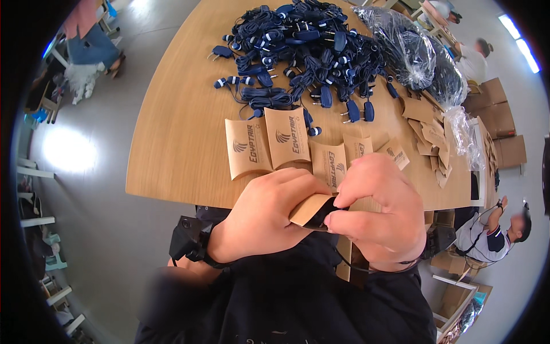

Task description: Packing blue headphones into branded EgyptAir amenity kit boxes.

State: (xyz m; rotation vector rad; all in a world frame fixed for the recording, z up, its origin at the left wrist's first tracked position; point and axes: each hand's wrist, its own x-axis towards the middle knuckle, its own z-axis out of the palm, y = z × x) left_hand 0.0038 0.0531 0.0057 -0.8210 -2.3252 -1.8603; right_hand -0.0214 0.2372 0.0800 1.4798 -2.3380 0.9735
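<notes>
Between left hand [269, 209] and right hand [378, 212], held a small brown box [311, 210] with one end open

Had the left hand closed round the box, back of the hand upward and fingers mostly folded out of sight. Held the right hand half curled at the box's open end, thumb and forefinger bent toward each other with a narrow gap between the tips, right at the dark opening. Could not make out, in the shadow there, any grip on flap or contents. Wore a black strapped device [190, 238] at the left wrist.

Just beyond the left hand, saw two puffed brown boxes [247, 148] side by side on the wooden table [172, 155]. Just past the right hand, saw three more boxes [329, 161], partly hidden by its knuckles. Farther beyond both hands, had a big heap of dark blue earphones [303, 51], with coiled cords, pale-ringed earbuds and two-pin plugs. Beyond the right hand and to its right, noticed a loose pile of brown card pieces [424, 132], and past those, clear plastic bags [401, 51] full of dark things. Well off to the right of the right hand, spotted a person in a white top [487, 238] and some cardboard cartons [492, 109].
</notes>
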